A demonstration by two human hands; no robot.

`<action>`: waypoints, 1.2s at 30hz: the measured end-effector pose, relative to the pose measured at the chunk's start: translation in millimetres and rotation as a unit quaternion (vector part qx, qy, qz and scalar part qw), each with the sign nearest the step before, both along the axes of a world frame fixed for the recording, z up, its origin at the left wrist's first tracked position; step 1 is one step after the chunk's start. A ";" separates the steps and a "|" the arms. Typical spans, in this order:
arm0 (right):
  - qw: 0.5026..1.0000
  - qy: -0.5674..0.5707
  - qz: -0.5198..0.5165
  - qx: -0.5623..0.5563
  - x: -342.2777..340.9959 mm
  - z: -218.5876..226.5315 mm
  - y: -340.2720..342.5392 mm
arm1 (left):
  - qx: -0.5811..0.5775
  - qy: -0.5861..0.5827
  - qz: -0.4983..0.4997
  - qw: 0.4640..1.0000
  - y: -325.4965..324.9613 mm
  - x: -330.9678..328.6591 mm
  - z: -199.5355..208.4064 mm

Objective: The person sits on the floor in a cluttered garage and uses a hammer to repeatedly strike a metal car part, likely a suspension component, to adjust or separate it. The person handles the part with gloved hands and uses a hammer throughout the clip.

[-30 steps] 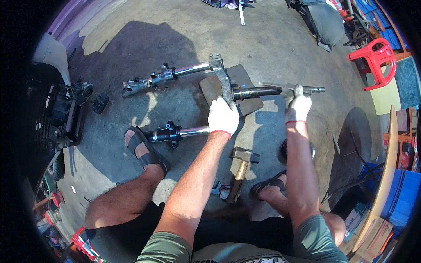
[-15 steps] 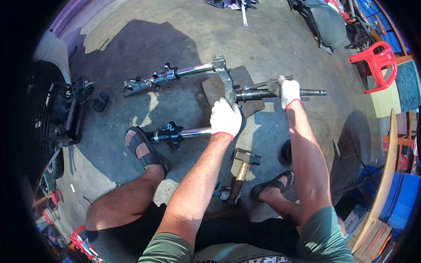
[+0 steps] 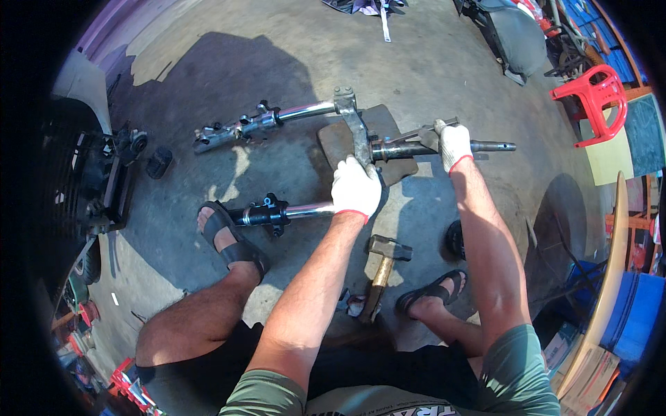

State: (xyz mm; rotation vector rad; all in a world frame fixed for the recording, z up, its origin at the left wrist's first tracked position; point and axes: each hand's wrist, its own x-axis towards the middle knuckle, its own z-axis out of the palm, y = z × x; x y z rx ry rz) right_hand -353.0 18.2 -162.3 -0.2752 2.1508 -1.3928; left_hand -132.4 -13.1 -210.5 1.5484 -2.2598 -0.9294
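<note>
A motorcycle front fork (image 3: 361, 132) lies on its side across a dark flat block (image 3: 336, 142) on the concrete floor. Its two legs point left, and the steering stem (image 3: 494, 146) points right. My left hand (image 3: 355, 186), in a white glove with a red cuff, is closed around the near end of the fork's crossbar, where the near leg (image 3: 309, 210) joins. Over the stem, my gloved right hand (image 3: 454, 144) is closed on a grey metal tool (image 3: 429, 138) with a slim bar. The tool's exact kind is unclear, and its far end lies along the stem by the crossbar.
A sledgehammer (image 3: 381, 272) with a wooden handle lies between my sandalled feet. Beside my right foot is a dark round part (image 3: 454, 240). A red plastic chair (image 3: 598, 104) stands at the right, and a vehicle (image 3: 83, 163) with a dark front is at the left.
My right hand and the metal tool have shifted slightly left along the stem; the tool, blurred before, now shows sharper. The left hand and the fork look the same.
</note>
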 end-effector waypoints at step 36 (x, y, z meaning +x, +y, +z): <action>0.913 -0.159 -0.268 -0.263 73.4 -64.4 77.6 | -0.019 0.005 0.005 1.000 -1.2 -1.0 -2.3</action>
